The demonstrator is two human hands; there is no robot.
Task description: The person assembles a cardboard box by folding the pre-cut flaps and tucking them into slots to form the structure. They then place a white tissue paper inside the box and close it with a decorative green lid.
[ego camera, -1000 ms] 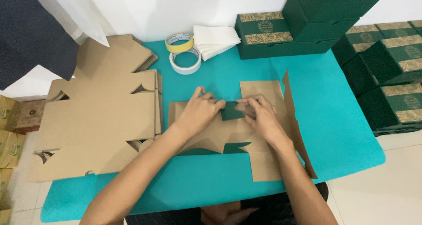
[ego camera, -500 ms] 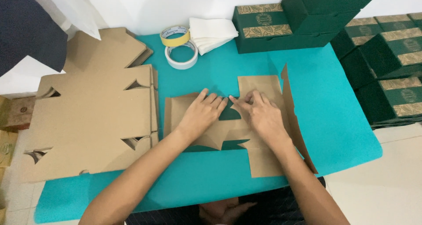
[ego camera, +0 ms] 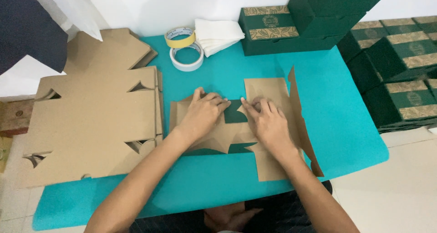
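A flat die-cut box blank [ego camera: 268, 89], brown on the upper face and dark green on the folded-over parts, lies on the teal table [ego camera: 327, 105]. My left hand [ego camera: 202, 114] presses flat on its left portion, fingers spread. My right hand [ego camera: 266, 121] presses down on the middle portion, fingertips at a folded green flap [ego camera: 236, 113]. One side panel [ego camera: 302, 124] of the blank stands up at the right.
A stack of unfolded brown blanks [ego camera: 95, 119] covers the table's left side. Two tape rolls, a yellow one [ego camera: 180, 36] and a white one [ego camera: 186, 56], and a white napkin stack [ego camera: 217, 35] sit at the back. Finished dark green boxes [ego camera: 273, 28] are piled at the back and right.
Both hands have shifted slightly on the blank, still pressing the fold. The camera view has moved a little; the blank stays in place.
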